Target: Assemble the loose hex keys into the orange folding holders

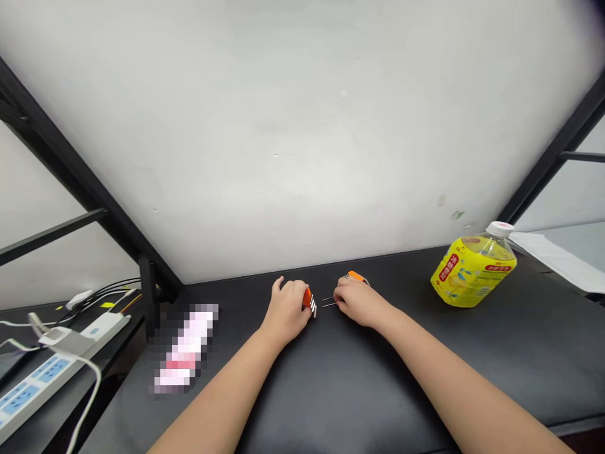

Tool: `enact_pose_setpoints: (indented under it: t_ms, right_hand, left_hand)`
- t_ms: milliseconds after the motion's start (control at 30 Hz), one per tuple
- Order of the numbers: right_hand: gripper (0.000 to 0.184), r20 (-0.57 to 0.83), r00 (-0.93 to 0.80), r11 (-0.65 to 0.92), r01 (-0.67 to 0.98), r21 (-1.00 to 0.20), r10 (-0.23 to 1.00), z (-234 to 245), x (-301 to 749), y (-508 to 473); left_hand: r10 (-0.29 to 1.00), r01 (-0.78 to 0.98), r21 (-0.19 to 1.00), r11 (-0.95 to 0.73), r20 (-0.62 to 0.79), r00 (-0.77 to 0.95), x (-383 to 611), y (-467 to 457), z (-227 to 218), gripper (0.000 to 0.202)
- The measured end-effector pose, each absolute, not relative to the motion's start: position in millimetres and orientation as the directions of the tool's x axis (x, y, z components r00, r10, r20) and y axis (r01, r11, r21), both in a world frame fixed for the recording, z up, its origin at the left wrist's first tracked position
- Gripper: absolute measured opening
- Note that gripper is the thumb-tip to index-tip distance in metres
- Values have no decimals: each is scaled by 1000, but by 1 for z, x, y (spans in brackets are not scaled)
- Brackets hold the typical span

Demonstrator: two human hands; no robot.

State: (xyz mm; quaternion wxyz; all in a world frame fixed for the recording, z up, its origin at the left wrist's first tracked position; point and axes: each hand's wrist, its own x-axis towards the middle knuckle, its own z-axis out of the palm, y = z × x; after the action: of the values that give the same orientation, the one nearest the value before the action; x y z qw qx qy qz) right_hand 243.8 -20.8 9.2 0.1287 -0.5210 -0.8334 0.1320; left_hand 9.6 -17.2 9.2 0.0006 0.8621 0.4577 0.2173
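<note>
My left hand (287, 309) is closed around an orange holder (307, 297) with several short silver bars, like bent hex key ends, showing at its right side. The thumb side and the rest of that holder are partly hidden by the fingers. A short gap to the right, my right hand (352, 299) has its fingers pressed together on thin metal rods (328, 302), which look like hex keys and point left toward the other hand. Behind the right knuckles shows another orange piece (356, 275) with metal along it. Both hands are low over the black tabletop (321, 384).
On the right stands a large yellow-labelled drink bottle (474, 271) with a white cap. A blurred-out pink and white item (191, 347) lies at left. A white power strip (51, 372) and cables are on the lower left surface. A white wall (302, 126) rises behind the table.
</note>
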Motion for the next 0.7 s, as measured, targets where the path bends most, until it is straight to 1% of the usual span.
enact_pose_setpoints:
  t_ms: [133,233,300,367,433,500,567,700]
  right_hand:
    - [8,-26,-342,315,889,-332,939,15,234,-30]
    - [9,-29,-317,285,886,-367,948,18,231,-36]
    - [12,-14,-331,295,858,-420,944,20,231,-37]
    - [13,5,-362,311,795,-521,932,22,232,-37]
    - [13,43,-384,320,697,-642,922,23,232,-36]
    - [12,81,-384,319,611,-725,920,24,232,-35]
    - [11,103,-387,327,576,-749,916,24,232,-36]
    - [9,138,-396,360,565,-742,908,25,234,-38]
  left_hand:
    - [791,788,203,-581,370,488,11,-17,8,33]
    - [789,780,216,-588,368,493,12,-18,7,31]
    - [791,774,232,-590,360,495,12,-17,7,29]
    - [795,772,244,-587,352,493,12,-17,7,27]
    - [798,772,248,-585,345,494,13,-18,7,26]
    - [792,764,250,-595,340,506,13,-19,8,26]
    - [779,745,255,-616,338,528,14,-20,8,27]
    - [760,723,256,-641,342,553,16,-21,7,22]
